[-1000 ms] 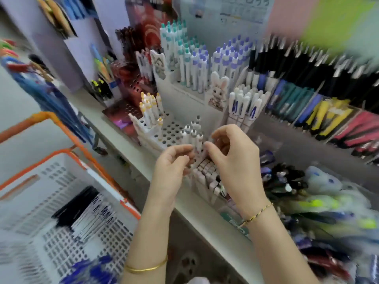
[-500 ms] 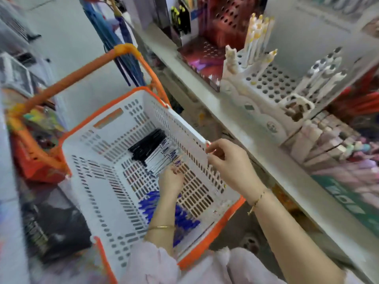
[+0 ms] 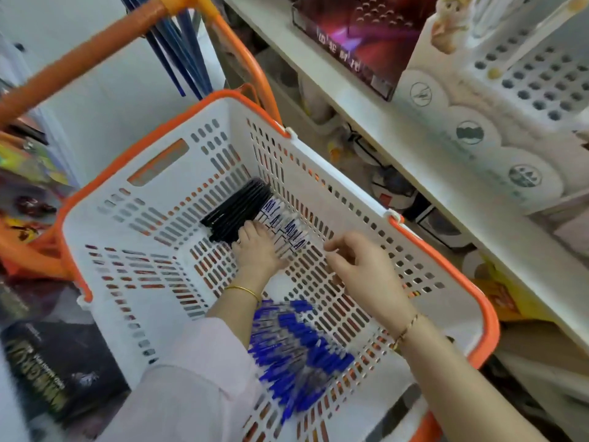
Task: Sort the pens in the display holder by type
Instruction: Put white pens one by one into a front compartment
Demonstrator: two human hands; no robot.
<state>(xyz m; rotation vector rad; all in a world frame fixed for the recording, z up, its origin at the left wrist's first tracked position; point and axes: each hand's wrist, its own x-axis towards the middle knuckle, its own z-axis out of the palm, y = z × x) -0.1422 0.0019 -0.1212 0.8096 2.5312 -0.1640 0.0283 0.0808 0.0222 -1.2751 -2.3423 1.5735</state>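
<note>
One basket (image 3: 105, 237) held two heaps: black-and-white pens (image 3: 236, 208) and blue pens (image 3: 296, 346). The left hand (image 3: 255, 250) touched the first heap, grip unclear; the right hand (image 3: 363, 266) hovered, loosely curled and empty.

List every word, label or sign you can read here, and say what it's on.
Nothing reads clearly.
Dark red display box: pale lettering, upside down, blurred.
Black box: gold lettering, sideways, blurred.
White-barrelled pens: blue print, too small.
White pen holder: round emblems, pictures only.
</note>
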